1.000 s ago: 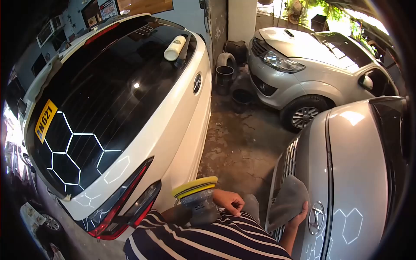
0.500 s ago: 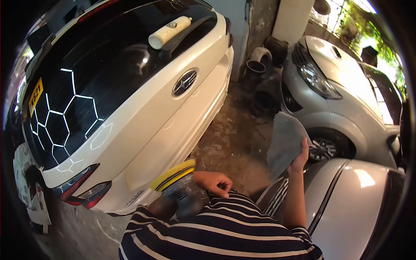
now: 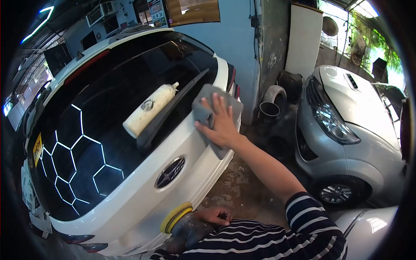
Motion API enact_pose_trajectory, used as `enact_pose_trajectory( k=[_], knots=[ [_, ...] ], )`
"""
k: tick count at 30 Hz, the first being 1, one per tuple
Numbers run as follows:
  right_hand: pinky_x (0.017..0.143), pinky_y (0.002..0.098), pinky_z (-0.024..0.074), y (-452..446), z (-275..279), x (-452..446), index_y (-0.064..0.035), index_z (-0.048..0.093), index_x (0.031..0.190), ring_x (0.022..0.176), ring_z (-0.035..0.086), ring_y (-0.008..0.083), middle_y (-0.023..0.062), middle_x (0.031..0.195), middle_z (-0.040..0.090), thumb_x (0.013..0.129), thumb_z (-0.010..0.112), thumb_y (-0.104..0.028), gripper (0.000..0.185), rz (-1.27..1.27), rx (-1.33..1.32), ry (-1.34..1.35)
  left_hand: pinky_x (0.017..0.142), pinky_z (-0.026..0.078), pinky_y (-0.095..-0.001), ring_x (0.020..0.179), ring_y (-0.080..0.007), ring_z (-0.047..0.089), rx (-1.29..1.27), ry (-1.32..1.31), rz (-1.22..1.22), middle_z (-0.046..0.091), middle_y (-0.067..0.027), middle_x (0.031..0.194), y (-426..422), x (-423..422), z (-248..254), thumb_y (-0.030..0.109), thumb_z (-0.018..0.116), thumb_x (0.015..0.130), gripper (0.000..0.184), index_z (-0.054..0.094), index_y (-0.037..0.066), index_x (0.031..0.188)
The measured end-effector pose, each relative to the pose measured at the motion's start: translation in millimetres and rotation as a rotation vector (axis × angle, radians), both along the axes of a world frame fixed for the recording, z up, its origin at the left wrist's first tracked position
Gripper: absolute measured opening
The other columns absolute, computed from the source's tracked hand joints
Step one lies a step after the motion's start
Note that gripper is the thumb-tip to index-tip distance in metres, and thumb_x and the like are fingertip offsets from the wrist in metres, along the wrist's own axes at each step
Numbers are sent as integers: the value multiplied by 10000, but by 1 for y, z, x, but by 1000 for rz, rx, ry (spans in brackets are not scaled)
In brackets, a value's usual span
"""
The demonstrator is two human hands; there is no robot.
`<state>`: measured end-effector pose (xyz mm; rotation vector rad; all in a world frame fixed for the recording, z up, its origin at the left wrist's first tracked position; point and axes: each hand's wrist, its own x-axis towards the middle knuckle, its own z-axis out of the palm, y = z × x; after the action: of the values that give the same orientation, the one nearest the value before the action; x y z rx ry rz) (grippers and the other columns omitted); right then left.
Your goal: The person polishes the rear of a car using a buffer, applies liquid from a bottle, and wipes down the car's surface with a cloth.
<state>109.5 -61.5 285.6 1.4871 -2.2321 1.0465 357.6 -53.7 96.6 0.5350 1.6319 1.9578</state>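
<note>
At the centre of the frame, the right hand (image 3: pixel 222 123) lies with fingers spread on a grey cloth (image 3: pixel 200 113), over the right edge of the white car's tailgate (image 3: pixel 117 219). Close left of it, the wiper (image 3: pixel 171 108) and bottle (image 3: pixel 149 108) crowd the glass. Bare floor (image 3: pixel 236 182) opens below right. At bottom centre, the left hand (image 3: pixel 215 215) curls beside a polisher (image 3: pixel 187 227); whether it grips anything, I cannot tell. Half a second ago, the cloth was raised at right, off the car.
</note>
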Motion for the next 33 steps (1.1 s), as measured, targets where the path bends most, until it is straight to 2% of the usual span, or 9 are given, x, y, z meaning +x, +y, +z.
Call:
enact_pose_trajectory(
  k=[7, 15, 16, 20, 21, 23, 24, 29, 33],
  knots=[
    [1208, 678, 116, -73, 12, -152, -173, 308, 1619, 1566, 145, 424, 213, 1692, 179, 967, 531, -481, 755, -15, 27, -160, 894, 428, -312, 978, -120, 525, 65, -30, 206, 598, -25, 992, -29, -28, -15, 193, 695, 984, 192, 583, 44, 938],
    [1235, 598, 171, -184, 31, -364, -38, 260, 1610, 1538, 263, 396, 283, 1639, 277, 962, 532, -479, 830, 13, 208, -198, 885, 413, -314, 954, -133, 517, 76, -85, 610, 576, -20, 972, 3, -59, -20, 143, 662, 1005, 177, 563, 50, 892],
    [1201, 525, 293, -188, 38, -384, 27, 324, 1565, 1470, 399, 392, 311, 1560, 402, 951, 563, -460, 820, 106, 206, -230, 855, 411, -302, 930, -120, 509, 119, -94, 682, 564, -10, 951, 12, -69, -20, 137, 663, 1004, 178, 556, 51, 891],
    [1103, 472, 418, -186, 67, -441, 76, 399, 1502, 1314, 568, 364, 290, 1464, 524, 937, 595, -424, 780, 351, 257, -432, 841, 368, -316, 908, -146, 468, 154, -102, 823, 523, -32, 941, 36, -112, -36, 159, 672, 985, 191, 546, 51, 891],
    [1060, 454, 453, -185, 62, -456, 60, 424, 1481, 1232, 600, 332, 264, 1410, 552, 927, 616, -406, 749, 404, 166, -650, 841, 368, -316, 908, -146, 468, 155, -109, 847, 523, -32, 941, 40, -121, -35, 159, 672, 985, 191, 546, 51, 891],
    [1016, 436, 488, -196, 40, -480, 44, 449, 1460, 1150, 632, 299, 238, 1356, 581, 917, 637, -389, 719, 464, 91, -892, 851, 495, -398, 849, -183, 598, 157, -331, 856, 661, -101, 974, 46, -137, -14, 494, 809, 866, 664, 627, 47, 1322],
    [1001, 434, 498, -208, 35, -488, 43, 454, 1455, 1142, 635, 297, 232, 1354, 583, 918, 635, -391, 714, 480, 69, -871, 795, 338, -298, 860, -132, 436, 244, -204, 910, 492, -19, 907, 60, -140, -44, 146, 672, 983, 186, 540, 53, 890],
    [946, 448, 515, -266, 31, -517, 68, 578, 1332, 1129, 669, 355, 264, 1247, 670, 901, 633, -358, 608, 360, 68, -803, 799, 333, -289, 871, -119, 426, 302, -271, 952, 479, -5, 901, 66, -179, -23, 148, 656, 995, 194, 519, 56, 893],
    [1010, 483, 492, -213, 38, -475, 50, 543, 1375, 1160, 633, 460, 321, 1271, 632, 898, 609, -287, 588, 337, 136, -331, 727, 373, -248, 834, -59, 466, 271, -273, 964, 511, 36, 874, 57, -203, -16, 142, 674, 1000, 175, 546, 60, 913]
  ],
)
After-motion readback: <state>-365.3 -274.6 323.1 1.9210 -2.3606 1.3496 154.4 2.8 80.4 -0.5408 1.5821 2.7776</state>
